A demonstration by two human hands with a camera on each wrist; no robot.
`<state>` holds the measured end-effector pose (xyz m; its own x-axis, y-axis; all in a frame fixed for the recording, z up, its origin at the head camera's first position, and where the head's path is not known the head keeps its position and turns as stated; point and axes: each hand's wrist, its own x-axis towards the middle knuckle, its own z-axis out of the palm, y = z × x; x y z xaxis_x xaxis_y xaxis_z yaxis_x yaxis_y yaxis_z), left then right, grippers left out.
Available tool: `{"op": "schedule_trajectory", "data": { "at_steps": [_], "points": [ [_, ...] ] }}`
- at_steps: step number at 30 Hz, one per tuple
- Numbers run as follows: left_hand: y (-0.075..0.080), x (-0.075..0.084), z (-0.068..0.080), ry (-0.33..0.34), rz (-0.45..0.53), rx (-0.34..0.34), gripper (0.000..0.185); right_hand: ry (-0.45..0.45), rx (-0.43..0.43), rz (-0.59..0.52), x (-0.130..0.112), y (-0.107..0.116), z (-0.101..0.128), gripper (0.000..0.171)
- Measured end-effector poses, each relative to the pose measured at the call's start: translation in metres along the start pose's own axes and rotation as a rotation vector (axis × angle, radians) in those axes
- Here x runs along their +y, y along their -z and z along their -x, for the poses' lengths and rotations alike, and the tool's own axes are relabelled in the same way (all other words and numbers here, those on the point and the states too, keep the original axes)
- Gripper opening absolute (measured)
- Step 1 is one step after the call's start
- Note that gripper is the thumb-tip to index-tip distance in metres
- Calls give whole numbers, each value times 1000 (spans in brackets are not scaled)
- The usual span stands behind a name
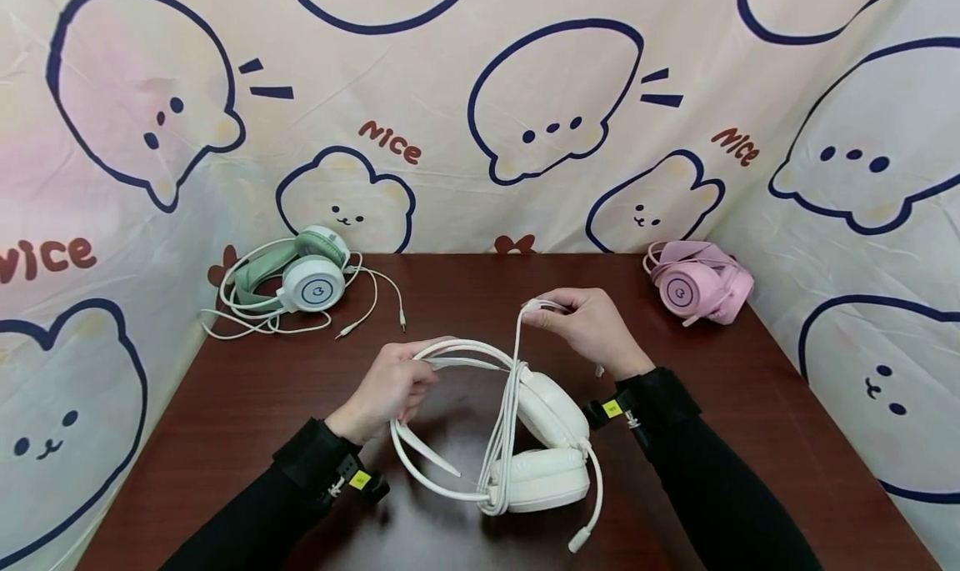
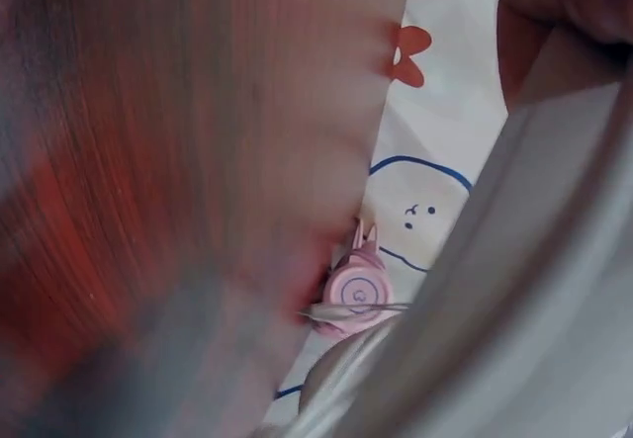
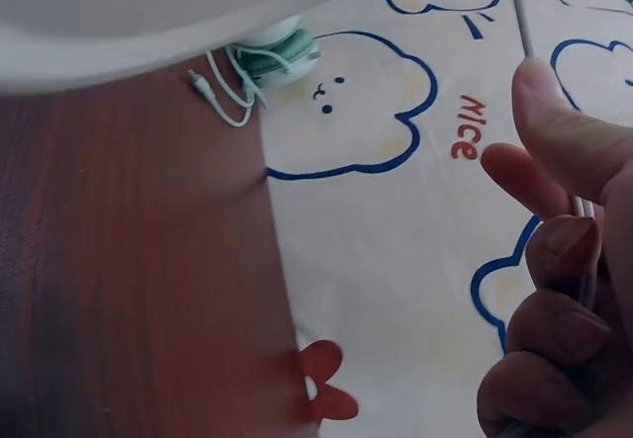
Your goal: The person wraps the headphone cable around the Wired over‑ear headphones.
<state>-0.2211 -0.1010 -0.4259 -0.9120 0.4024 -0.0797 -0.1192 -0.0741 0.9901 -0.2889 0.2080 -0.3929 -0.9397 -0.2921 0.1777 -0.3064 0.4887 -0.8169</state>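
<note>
Head view, nearest the front edge: a small stalk with a knobbed end hangs out from the white headphones, which I hold over the near middle of the table; I cannot tell whether the lower ear cup touches the wood. My left hand grips the headband at its curve. The cable is looped around both arms of the band, just beside the ear cups, and one strand climbs to my right hand, which pinches it above the loops.

To handle this well, I would judge it best to hold the band firm with the left, draw the strand with a light, even pull, and let the loops lie flat without squeezing the band or snagging the stalk.

The right wrist view shows what the head view hides: curled fingers and the strand running past my thumb tip. The left wrist view is mostly blurred band, yet it shows two pointed pieces atop the pink headphones at the far right. Those at the far left, the green headphones, appear in the right wrist view but not the left. Behind everything hangs a printed cloth.
</note>
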Motion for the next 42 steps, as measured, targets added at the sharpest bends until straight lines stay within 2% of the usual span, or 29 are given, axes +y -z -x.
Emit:
{"op": "schedule_trajectory", "data": {
  "at_steps": [4, 7, 14, 19, 24, 27, 30, 34, 36, 38, 42],
  "points": [
    [6, -1, 2, -76, 133, -76, 61, -26, -33, -28, 8, 0, 1, 28],
    [14, -4, 4, -120, 270, -164, 61, -8, -54, -86, 14, 4, 1, 28],
    [28, -11, 2, -189, 581, -429, 60, 49, -70, -268, 26, 16, 7, 16],
    [30, -14, 1, -219, 752, -545, 64, 38, -70, -222, 38, 22, 10, 16],
    [33, -19, 1, -228, 923, -595, 65, -11, -71, -144, 50, 23, 14, 22],
    [35, -22, 0, -210, 1013, -563, 59, 8, -98, -100, 58, 20, 15, 22],
    [38, -23, -1, -172, 1092, -485, 49, 41, -129, -69, 65, 15, 19, 23],
    [41, -24, -3, -125, 1200, -381, 16, 57, -141, -37, 73, 6, 26, 26],
    [41, -24, -4, -113, 1231, -318, 8, 74, -152, -2, 75, 1, 31, 30],
    [41, -23, -6, -94, 1221, -221, 14, 98, -172, 53, 76, -5, 35, 36],
    [38, -19, -14, -30, 1178, 53, 18, 128, -235, 195, 75, -18, 43, 49]
  ]
}}
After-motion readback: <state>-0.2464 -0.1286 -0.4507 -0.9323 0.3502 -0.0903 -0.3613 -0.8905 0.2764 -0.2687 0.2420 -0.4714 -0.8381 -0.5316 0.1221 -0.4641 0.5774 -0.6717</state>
